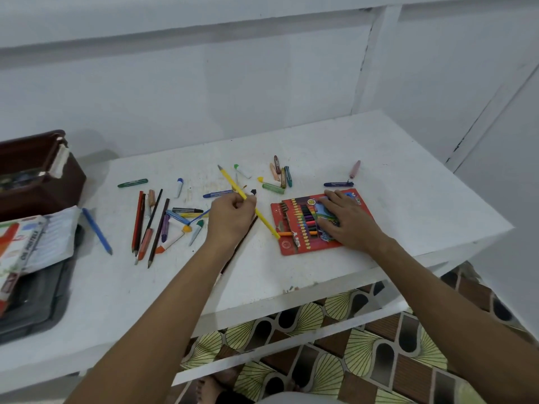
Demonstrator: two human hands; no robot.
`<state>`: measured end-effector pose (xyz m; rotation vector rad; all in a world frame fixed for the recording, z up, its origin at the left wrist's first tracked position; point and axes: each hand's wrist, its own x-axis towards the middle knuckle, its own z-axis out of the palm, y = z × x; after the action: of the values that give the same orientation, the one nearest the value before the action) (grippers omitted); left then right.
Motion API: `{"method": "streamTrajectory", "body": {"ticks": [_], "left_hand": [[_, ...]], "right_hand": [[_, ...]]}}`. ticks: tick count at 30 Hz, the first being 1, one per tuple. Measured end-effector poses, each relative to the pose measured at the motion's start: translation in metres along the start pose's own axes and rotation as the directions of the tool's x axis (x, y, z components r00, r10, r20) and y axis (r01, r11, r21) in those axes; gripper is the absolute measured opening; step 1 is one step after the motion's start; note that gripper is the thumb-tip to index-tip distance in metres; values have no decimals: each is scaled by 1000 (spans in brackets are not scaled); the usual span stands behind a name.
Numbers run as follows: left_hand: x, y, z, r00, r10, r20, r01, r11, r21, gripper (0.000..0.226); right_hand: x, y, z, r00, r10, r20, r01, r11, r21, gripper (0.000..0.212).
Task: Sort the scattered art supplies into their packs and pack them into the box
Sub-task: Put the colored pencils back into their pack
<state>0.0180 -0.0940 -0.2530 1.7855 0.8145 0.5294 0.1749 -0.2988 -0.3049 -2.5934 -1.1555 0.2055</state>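
Left hand pinched a yellow pencil near its middle, fingers curled round it; the pencil ran slantwise, tip toward the wall, lower end reaching the edge of the red pack. Right hand lay flat on that pack, fingers straight, pressing it to the white table. Pack showed a row of coloured pencils inside. An orange pencil lay across its lower part. Loose crayons sat just behind the pack; more pencils and markers lay scattered left of the left hand. A blue pencil lay apart, near the oil pastel pack. That pack rested on a dark tray at the table's left edge. Brown box stood behind, open.
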Motion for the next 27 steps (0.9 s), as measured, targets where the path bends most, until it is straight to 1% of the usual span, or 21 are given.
{"method": "streamTrajectory", "body": {"ticks": [2,3,5,8,9,10,11,13,14,15,16,17,18,19,20,21,22,23,25,27], "left_hand": [[-9,-8,4,995,-90,40,93,994,-59,17],[-13,-12,7,991,-126,50,131,987,-97,14],[-20,-19,13,984,-175,43,179,971,-158,19],[-29,-20,23,973,-232,2,228,953,-199,26],[-31,-20,26,969,-249,-6,243,953,-178,28],[-34,-19,27,967,-255,-5,253,962,-104,30],[-36,-19,28,967,-255,16,255,967,14,34],[-38,-17,27,955,-272,121,240,944,229,49],[-39,-15,27,939,-286,189,226,932,285,56],[-39,-15,26,930,-279,237,192,922,336,61],[-37,-15,25,939,-230,257,111,907,407,60],[-34,-15,22,957,-134,259,-16,862,506,54],[-31,-16,18,965,-2,263,-163,783,601,42],[-28,-19,13,947,145,286,-303,696,651,29],[-24,-22,8,908,252,335,-418,607,676,22],[-18,-26,4,868,299,397,-497,516,697,29],[-13,-28,0,839,293,459,-545,438,715,36],[-8,-29,-3,829,260,496,-560,390,731,36],[-2,-25,-6,826,193,530,-562,363,744,28],[2,-20,-3,814,171,556,-577,353,737,24]], "right_hand": [[0,-1,0,1000,0,-3,0,1000,0,63],[0,-1,0,1000,0,-3,0,1000,0,63],[1,0,0,1000,-1,-1,1,1000,2,63],[1,0,1,1000,2,6,-2,1000,1,64],[2,0,1,1000,3,9,-3,1000,-2,64],[2,0,1,1000,5,14,-5,1000,-6,64],[2,0,1,1000,7,17,-7,1000,-8,64],[2,1,1,1000,9,16,-9,1000,-8,64],[2,1,1,1000,9,14,-9,1000,-9,64],[2,1,2,1000,7,14,-7,1000,-11,64],[2,2,2,1000,5,13,-5,1000,-12,64],[2,2,2,1000,3,11,-3,1000,-10,64],[3,2,3,1000,2,9,-2,1000,-9,64],[3,2,3,1000,2,8,-2,1000,-9,64],[2,3,3,1000,2,10,-2,1000,-12,64],[2,3,3,1000,2,12,-1,1000,-15,64],[2,3,3,1000,2,13,-1,1000,-17,64],[2,2,3,1000,2,12,-2,1000,-18,64],[2,2,2,1000,3,10,-2,1000,-15,64],[2,2,2,1000,5,14,-5,1000,-14,65]]}}
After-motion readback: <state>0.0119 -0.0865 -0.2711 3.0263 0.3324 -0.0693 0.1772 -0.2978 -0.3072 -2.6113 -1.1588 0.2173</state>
